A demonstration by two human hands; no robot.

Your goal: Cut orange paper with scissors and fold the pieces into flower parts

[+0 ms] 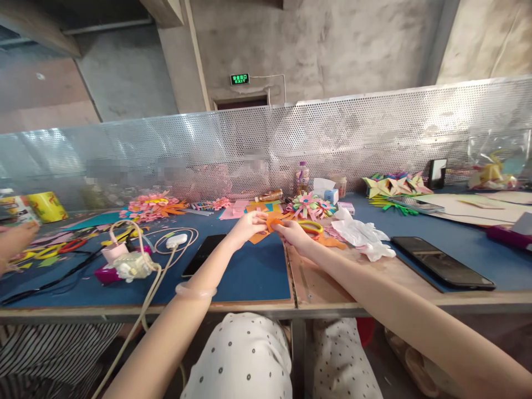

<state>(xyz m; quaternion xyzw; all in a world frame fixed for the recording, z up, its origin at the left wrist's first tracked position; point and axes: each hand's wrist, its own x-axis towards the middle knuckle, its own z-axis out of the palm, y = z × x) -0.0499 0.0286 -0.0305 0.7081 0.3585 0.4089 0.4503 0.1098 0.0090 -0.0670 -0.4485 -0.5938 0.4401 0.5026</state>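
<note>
One orange paper piece (273, 221) was held between both hands, just above the far middle of the surface (477, 244), near where the blue mat (249, 274) met bare board. Its long axis ran left to right, roughly level, so each end pointed into a grip. The left hand (248, 225) had its fingertips pinched on the left end. The right hand (294, 233) pinched the right end the same way. Both hands were about equally near, and neither was free.

Orange scraps (258, 238) lay on the mat just under the left hand. A yellow loop (311, 226), perhaps scissor handles, lay just beside the right hand on its far side, with a paper flower (310, 206) just beyond it. Crumpled white paper (362, 235) lay to the right. A dark phone (443, 261) lay farther right and nearer, and another phone (203, 254) lay left of the left forearm. At the left edge another person's hand (14, 239) rested among coloured strips.
</note>
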